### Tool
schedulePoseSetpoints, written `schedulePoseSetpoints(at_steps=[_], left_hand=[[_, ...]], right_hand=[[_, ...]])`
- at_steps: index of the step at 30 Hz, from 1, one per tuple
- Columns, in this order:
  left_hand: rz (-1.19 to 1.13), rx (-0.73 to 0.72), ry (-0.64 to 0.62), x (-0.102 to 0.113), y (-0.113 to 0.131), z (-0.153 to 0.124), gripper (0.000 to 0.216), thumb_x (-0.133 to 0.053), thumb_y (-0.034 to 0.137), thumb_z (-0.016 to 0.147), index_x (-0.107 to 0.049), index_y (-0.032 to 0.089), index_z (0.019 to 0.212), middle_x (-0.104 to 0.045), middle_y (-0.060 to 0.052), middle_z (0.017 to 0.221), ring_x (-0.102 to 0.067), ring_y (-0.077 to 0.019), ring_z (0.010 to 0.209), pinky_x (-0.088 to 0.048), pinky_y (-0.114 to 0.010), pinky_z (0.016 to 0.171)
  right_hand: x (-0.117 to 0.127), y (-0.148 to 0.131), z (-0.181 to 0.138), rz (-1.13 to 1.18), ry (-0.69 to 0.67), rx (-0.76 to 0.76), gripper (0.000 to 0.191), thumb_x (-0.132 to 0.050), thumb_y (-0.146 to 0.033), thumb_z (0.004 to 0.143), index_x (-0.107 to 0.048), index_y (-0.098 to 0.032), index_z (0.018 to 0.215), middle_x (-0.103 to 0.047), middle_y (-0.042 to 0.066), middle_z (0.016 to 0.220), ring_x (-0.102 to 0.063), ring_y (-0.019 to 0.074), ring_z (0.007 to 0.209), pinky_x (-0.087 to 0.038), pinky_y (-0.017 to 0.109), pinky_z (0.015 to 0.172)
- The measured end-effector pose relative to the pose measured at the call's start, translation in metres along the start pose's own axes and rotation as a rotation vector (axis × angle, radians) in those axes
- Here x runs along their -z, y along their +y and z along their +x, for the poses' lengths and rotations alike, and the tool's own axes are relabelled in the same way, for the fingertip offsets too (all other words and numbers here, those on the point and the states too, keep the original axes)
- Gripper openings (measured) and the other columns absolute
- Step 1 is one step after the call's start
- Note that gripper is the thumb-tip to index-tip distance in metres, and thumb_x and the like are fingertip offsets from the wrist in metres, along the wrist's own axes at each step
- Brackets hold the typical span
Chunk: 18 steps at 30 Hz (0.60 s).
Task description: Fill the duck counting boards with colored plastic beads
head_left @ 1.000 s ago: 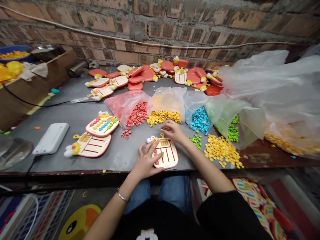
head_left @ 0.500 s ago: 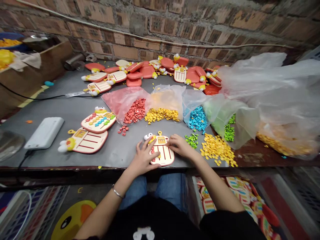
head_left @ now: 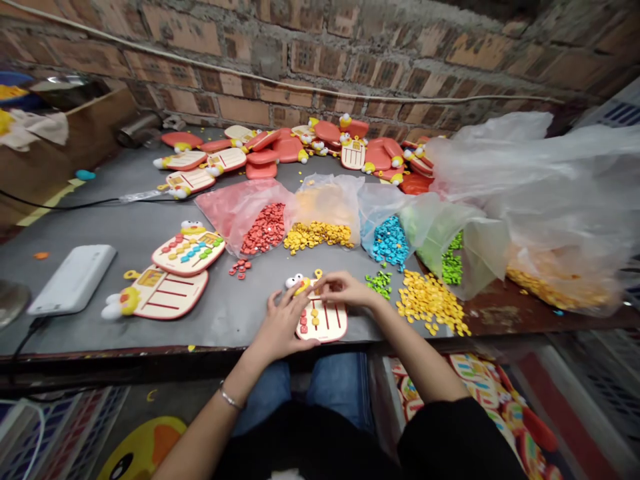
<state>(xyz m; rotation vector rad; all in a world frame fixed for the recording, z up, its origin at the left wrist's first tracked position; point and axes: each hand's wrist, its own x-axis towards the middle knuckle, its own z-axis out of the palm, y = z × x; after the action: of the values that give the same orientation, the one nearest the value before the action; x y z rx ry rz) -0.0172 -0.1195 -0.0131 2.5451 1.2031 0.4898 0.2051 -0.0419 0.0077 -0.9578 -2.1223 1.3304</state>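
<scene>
Duck-headed bead board (head_left: 321, 323) lies flat on the grey worktable (head_left: 225, 327), near its front edge and between the person's two hands. The left hand (head_left: 281, 327) rests on the board's left side, its fingers (head_left: 293, 308) spread and curved, pressing rather than gripping, just below the duck's head. The right hand (head_left: 345, 290) reaches in from the right, its fingertips (head_left: 320, 283) bunched together at the top of the board. Whether they pinch a small bead or only the board's edge cannot be told from this view. On the board's rods sit a few red beads (head_left: 303, 322) and yellow beads (head_left: 315, 321).

To the left lie a filled bead board (head_left: 189, 248) with rows of coloured beads and a bare bead board (head_left: 163, 292), beside a white plastic slab (head_left: 73, 288) with a black cable. Straight ahead, open plastic bags hold red beads (head_left: 263, 229), yellow beads (head_left: 317, 235), blue beads (head_left: 389, 241) and green beads (head_left: 451, 261). A loose heap of yellow beads (head_left: 430, 302) spills on the table, with small scatters of green beads (head_left: 379, 285) and red beads (head_left: 240, 269) nearby. Orange-red board pieces (head_left: 300, 150) crowd the far edge against a brick wall (head_left: 300, 67). (A thin metal bracelet (head_left: 230, 399) circles the left wrist.)
</scene>
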Motion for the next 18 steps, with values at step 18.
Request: schedulePoseSetpoints(at_steps=[18], left_hand=[[0.070, -0.103, -0.011, -0.004, -0.004, -0.003, 0.035, -0.056, 0.052, 0.088, -0.063, 0.027, 0.112, -0.024, -0.013, 0.157, -0.014, -0.0353, 0.145, -0.020, -0.060, 0.104]], right_hand=[[0.039, 0.042, 0.017, -0.460, 0.553, 0.020, 0.019, -0.051, -0.014, 0.088, -0.068, -0.019, 0.094, -0.056, 0.007, 0.092, -0.056, 0.0188, 0.086, -0.050, 0.034, 0.080]])
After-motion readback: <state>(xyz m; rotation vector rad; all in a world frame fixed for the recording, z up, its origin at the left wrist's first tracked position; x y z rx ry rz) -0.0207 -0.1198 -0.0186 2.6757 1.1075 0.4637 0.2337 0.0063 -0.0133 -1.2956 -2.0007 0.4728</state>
